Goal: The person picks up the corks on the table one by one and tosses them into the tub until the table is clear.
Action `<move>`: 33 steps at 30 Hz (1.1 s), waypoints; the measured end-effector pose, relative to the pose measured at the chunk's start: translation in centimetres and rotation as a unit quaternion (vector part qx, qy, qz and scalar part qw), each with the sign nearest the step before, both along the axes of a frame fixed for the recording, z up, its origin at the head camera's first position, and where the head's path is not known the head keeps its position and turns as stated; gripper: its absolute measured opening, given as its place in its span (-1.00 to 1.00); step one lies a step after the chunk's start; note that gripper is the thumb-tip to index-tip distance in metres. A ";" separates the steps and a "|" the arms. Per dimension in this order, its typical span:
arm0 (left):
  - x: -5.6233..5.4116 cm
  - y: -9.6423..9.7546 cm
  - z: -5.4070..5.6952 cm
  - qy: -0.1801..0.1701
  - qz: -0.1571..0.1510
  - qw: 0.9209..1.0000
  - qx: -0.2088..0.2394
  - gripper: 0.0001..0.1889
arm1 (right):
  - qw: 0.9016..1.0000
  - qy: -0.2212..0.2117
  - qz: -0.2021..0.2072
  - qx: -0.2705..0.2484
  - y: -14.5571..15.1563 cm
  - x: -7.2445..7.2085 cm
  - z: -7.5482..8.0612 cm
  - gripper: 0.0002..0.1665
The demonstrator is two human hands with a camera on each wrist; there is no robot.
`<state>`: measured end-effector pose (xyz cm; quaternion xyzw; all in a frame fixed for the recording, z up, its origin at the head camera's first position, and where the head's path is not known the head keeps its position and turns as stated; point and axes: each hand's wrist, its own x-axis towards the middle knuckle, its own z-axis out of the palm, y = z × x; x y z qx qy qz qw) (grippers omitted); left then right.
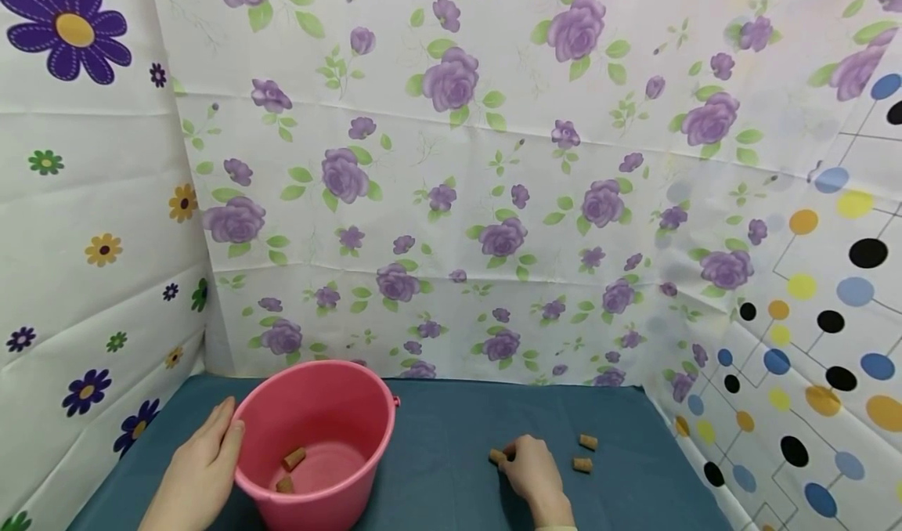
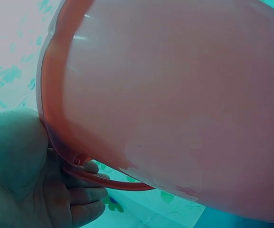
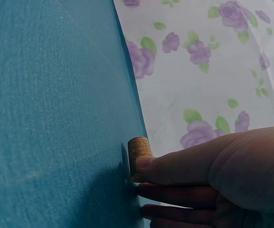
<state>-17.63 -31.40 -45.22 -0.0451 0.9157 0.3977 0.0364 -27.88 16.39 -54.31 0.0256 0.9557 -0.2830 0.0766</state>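
On the left of the head view stands a pink bucket with two brown corks, one of them near its inner wall. My left hand rests against the bucket's left side, its fingers fairly straight. The left wrist view shows those fingers beside the bucket's handle. My right hand pinches a cork between thumb and fingers, low over the blue cloth. Just right of it lie two more corks, a farther one and a nearer one.
Dark blue cloth covers the table. Behind it hangs a purple-flowered sheet. A daisy-patterned sheet borders the left side and a dotted sheet the right.
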 end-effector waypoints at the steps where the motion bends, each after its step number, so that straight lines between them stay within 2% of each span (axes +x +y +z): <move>1: 0.0 0.0 0.0 0.000 0.000 1.000 0.000 -0.12 | 1.000 -0.001 -0.001 -0.001 0.0 0.0 0.0 -0.83; 9: 0.0 0.1 -0.1 0.005 -0.001 1.000 -0.004 -0.12 | 1.000 0.012 -0.002 -0.005 0.3 0.1 0.0 -0.82; 16: 0.1 0.1 -0.1 -0.005 0.002 1.000 -0.006 -0.12 | 1.000 0.022 0.003 -0.007 0.4 0.1 -0.1 -0.84; 27: 0.1 0.2 0.1 -0.011 0.005 1.000 -0.007 -0.12 | 0.999 0.039 0.004 -0.010 0.6 0.2 0.6 -0.83; 33: 0.1 0.2 0.1 -0.011 0.003 1.000 -0.006 -0.11 | 0.999 0.040 -0.010 -0.006 0.5 0.2 0.9 -0.80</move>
